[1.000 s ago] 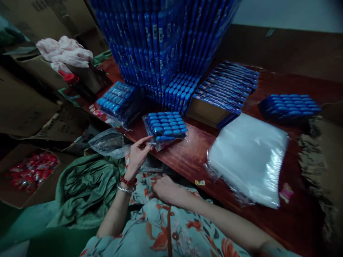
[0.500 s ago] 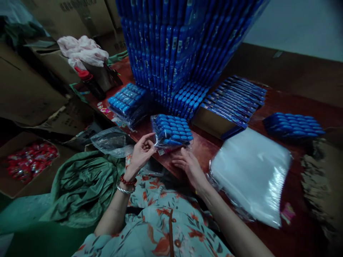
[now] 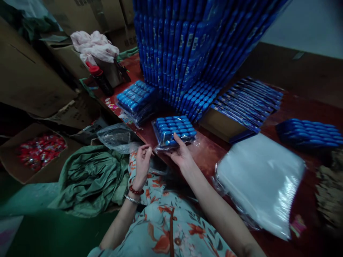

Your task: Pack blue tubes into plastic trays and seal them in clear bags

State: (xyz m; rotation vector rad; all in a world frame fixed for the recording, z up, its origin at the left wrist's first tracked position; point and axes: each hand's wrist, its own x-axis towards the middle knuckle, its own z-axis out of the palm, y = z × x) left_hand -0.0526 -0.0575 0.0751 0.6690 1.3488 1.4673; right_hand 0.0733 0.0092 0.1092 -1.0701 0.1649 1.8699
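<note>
A stack of blue packs with rounded bumps (image 3: 177, 127) sits in a clear plastic bag near the table's front edge. My right hand (image 3: 182, 152) grips its near side, thumb on top and fingers underneath. Just left of the bag's near corner, my left hand (image 3: 143, 161) is closed with curled fingertips; what they hold, if anything, is hidden. Behind to the left lies another bagged stack of blue packs (image 3: 138, 94). A pile of flat clear bags (image 3: 261, 178) lies to the right of my right hand.
Tall rows of blue packs (image 3: 174, 46) rise at the back. Beside them stand an open carton (image 3: 222, 123) and several blue printed pieces (image 3: 249, 101). More blue packs (image 3: 308, 132) sit far right. A red-capped bottle (image 3: 100, 80), green cloth (image 3: 93, 178) and box of red-wrapped items (image 3: 41, 151) are left.
My right hand has come up from my lap and taken hold of the bagged stack. My left hand has drawn slightly back from the bag's corner. The view has shifted.
</note>
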